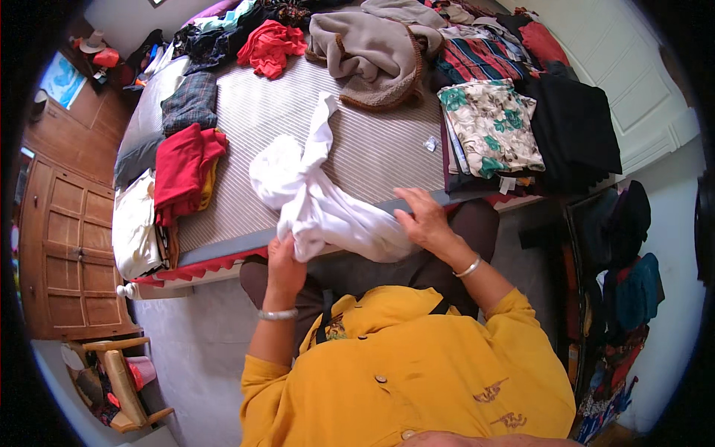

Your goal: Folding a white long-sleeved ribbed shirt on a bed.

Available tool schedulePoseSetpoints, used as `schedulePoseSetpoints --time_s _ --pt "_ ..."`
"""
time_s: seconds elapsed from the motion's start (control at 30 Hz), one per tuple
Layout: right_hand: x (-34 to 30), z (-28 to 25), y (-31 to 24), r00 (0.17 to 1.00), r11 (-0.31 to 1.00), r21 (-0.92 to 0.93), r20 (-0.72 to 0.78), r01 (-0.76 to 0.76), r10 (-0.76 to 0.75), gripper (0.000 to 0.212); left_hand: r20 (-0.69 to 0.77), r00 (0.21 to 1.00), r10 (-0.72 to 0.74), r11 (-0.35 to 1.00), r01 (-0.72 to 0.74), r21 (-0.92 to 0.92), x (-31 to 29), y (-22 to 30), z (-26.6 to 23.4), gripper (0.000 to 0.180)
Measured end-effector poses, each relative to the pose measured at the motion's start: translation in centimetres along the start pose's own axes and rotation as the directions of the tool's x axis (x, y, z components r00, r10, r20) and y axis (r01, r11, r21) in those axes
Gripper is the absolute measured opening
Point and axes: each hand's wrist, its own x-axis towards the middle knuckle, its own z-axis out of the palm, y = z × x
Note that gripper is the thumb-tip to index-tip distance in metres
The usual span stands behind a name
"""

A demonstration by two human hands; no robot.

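Note:
A crumpled white garment (313, 201) lies over the near edge of a bed with a grey striped mattress (372, 149). One sleeve stretches up across the mattress. My left hand (285, 261) grips the garment's lower edge from below, fingers closed on the cloth. My right hand (421, 218) rests flat on the right part of the garment at the bed's edge, pressing it. Both wrists carry silver bangles, and the sleeves are yellow.
Folded red clothes (182, 167) and a checked piece (190, 100) are stacked at the left. A floral folded cloth (491, 127) and black clothes (577, 130) lie at the right. A beige fleece (372, 52) and loose clothes fill the far side. A wooden cabinet (71, 238) stands left.

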Motion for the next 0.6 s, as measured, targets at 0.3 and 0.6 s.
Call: schedulePoseSetpoints --time_s 0.3,0.6 --pt "0.6 6.7 -7.3 0.836 0.454 0.744 0.548 -0.489 0.002 0.03 0.17 0.977 -0.126 0.986 0.142 -0.086 -4.3 0.7 3.1 0.039" --pt "6.4 -1.0 -5.1 0.847 0.156 0.873 0.383 -0.462 0.369 0.013 -0.143 0.944 0.297 0.953 -0.303 -0.025 -4.6 9.1 5.5 0.036"
